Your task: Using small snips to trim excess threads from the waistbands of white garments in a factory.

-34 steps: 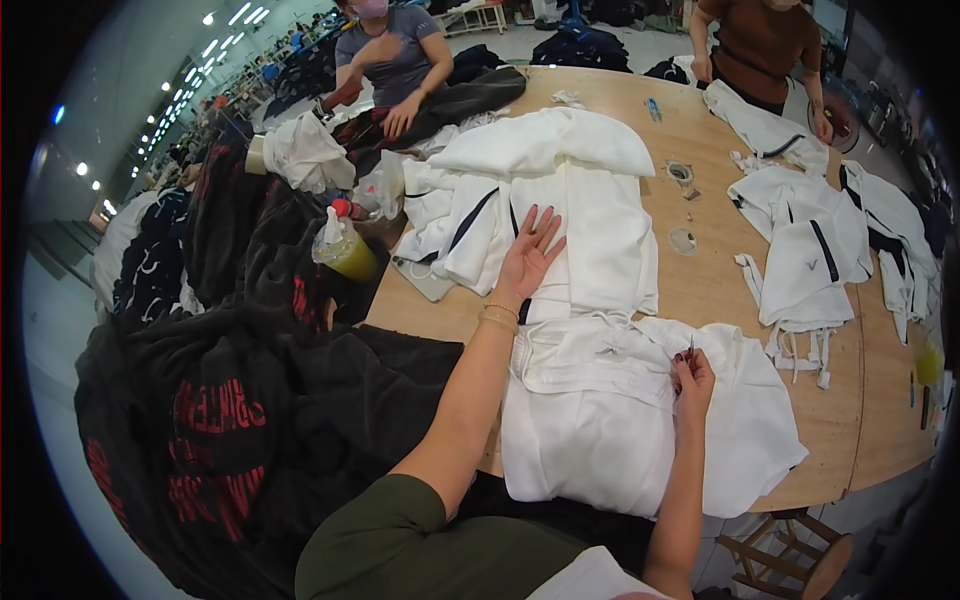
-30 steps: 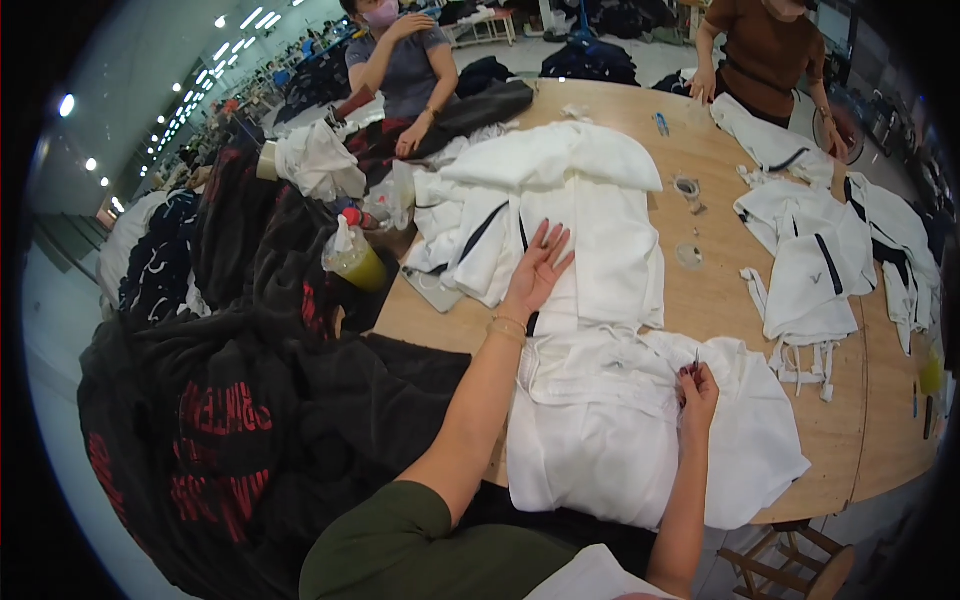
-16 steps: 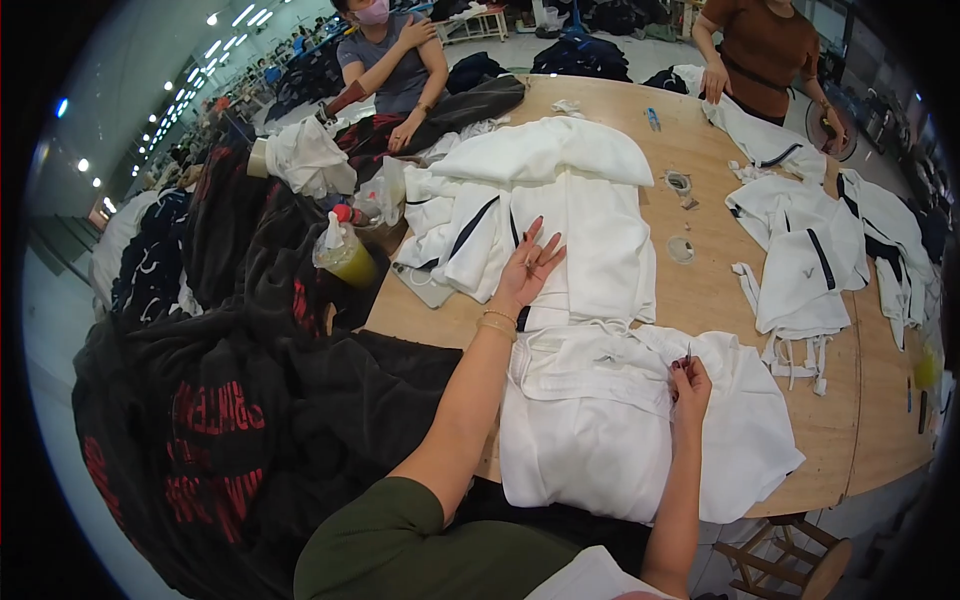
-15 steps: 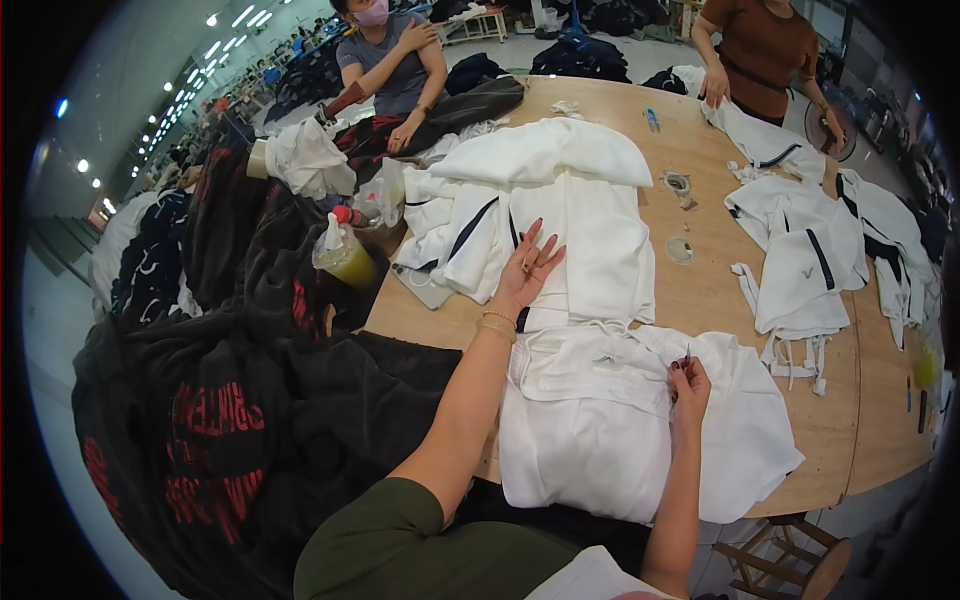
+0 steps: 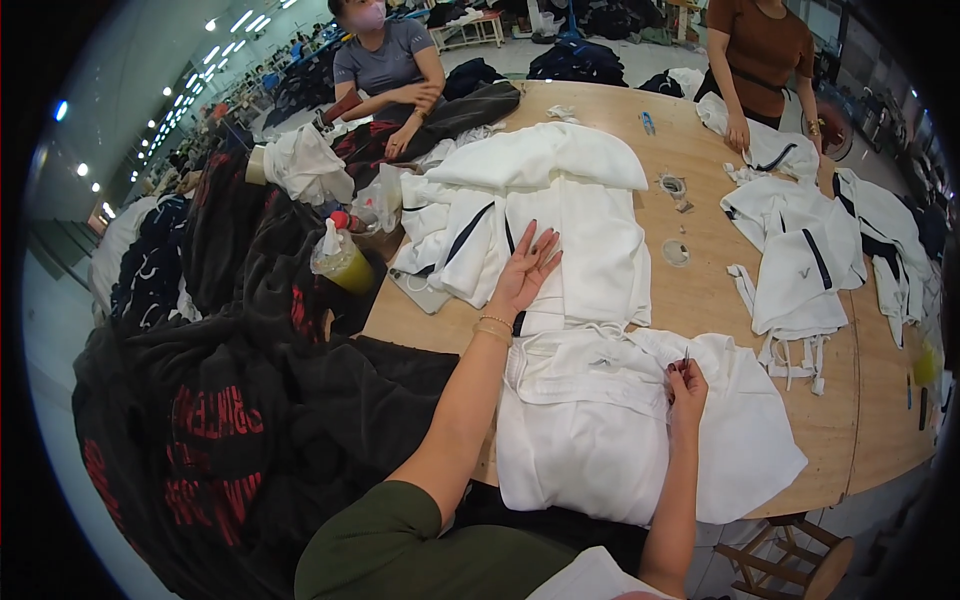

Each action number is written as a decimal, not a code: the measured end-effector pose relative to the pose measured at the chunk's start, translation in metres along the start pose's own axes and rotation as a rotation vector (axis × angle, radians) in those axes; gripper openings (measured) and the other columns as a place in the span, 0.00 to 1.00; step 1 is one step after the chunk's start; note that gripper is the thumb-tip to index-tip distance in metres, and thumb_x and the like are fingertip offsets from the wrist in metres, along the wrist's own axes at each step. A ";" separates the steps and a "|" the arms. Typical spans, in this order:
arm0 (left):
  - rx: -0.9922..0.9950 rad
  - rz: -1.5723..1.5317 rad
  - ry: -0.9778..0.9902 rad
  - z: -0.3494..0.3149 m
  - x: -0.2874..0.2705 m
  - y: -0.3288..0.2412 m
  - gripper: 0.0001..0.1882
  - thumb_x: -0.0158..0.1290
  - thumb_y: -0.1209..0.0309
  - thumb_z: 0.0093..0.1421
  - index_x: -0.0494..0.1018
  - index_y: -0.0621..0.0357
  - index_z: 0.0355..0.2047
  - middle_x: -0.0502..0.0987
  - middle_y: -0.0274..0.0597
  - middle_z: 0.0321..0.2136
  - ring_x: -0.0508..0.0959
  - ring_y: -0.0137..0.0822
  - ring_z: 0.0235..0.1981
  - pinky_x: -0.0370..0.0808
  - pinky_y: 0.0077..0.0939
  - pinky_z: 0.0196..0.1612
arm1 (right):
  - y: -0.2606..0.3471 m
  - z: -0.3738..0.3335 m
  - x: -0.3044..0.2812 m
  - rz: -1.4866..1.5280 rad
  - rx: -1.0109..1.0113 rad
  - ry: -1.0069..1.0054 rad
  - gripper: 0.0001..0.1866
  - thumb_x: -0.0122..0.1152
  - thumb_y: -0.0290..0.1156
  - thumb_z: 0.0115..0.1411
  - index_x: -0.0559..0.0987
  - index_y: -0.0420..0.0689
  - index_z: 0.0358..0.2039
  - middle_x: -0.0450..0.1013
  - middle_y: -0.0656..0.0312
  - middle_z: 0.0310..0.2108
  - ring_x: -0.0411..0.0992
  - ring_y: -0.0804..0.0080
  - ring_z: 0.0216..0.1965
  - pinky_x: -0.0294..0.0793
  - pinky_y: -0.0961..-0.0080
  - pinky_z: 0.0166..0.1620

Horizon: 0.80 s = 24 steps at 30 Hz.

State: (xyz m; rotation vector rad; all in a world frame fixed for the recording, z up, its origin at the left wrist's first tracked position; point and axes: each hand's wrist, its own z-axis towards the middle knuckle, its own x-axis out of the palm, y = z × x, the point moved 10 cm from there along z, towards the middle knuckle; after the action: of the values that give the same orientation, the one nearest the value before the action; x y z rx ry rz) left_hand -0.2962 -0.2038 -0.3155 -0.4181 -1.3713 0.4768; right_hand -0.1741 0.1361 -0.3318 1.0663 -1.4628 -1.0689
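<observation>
My left hand (image 5: 528, 270) is turned palm up with its fingers apart, over a white garment with dark stripes (image 5: 600, 250). Nothing lies in its palm. Lower down, my right hand (image 5: 688, 390) is closed around a small, thin pointed tool (image 5: 686, 356); only its tip shows, so I cannot tell its exact kind. That hand is over the right side of white pants (image 5: 590, 450) with a gathered waistband and drawstring, spread at the table's near edge. The far end of the striped garment pile is folded over itself.
Dark garments with red print (image 5: 300, 410) heap at the left. Beside them stand a bag of yellow-green drink (image 5: 343, 262) and a phone (image 5: 420, 292). More white garments (image 5: 800, 250) lie on the wooden table (image 5: 690, 300) at right. Two people stand across; a stool (image 5: 790, 560) is below.
My hands have barely moved. The person at far left has lowered a hand from the shoulder toward the other forearm. The person at far right has shifted a hand over the white garment.
</observation>
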 end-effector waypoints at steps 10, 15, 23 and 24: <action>-0.079 -0.060 0.110 -0.032 0.077 0.001 0.09 0.53 0.63 0.63 0.66 0.51 0.31 0.63 0.30 0.27 0.67 0.29 0.36 0.67 0.23 0.43 | -0.004 -0.001 0.001 0.005 0.005 0.030 0.04 0.56 0.22 0.59 0.72 0.42 0.27 0.63 0.75 0.22 0.54 0.90 0.20 0.52 0.89 0.23; -0.018 0.144 -0.304 -0.088 0.147 -0.015 0.22 0.47 0.80 0.60 0.49 0.47 0.17 0.50 0.21 0.13 0.48 0.16 0.12 0.42 0.17 0.13 | -0.002 -0.003 -0.006 -0.008 0.015 0.008 0.05 0.55 0.21 0.59 0.71 0.42 0.27 0.63 0.75 0.22 0.54 0.90 0.21 0.51 0.89 0.23; -0.092 -0.021 0.181 -0.116 0.228 -0.027 0.10 0.46 0.65 0.65 0.61 0.52 0.28 0.64 0.30 0.22 0.63 0.21 0.19 0.60 0.15 0.21 | -0.003 -0.002 0.000 0.051 0.001 0.034 0.04 0.55 0.20 0.59 0.72 0.42 0.28 0.63 0.75 0.22 0.54 0.90 0.21 0.51 0.89 0.23; -0.103 -0.053 0.156 -0.124 0.264 -0.026 0.18 0.44 0.53 0.63 0.62 0.55 0.37 0.68 0.38 0.30 0.68 0.28 0.29 0.65 0.24 0.32 | -0.003 -0.001 -0.004 0.054 -0.004 0.026 0.04 0.55 0.20 0.59 0.72 0.42 0.28 0.63 0.75 0.22 0.54 0.90 0.21 0.51 0.89 0.23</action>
State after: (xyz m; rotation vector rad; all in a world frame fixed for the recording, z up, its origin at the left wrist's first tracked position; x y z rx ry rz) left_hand -0.1368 -0.0805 -0.1025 -0.4915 -1.2555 0.3243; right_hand -0.1728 0.1391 -0.3359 1.0284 -1.4604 -1.0161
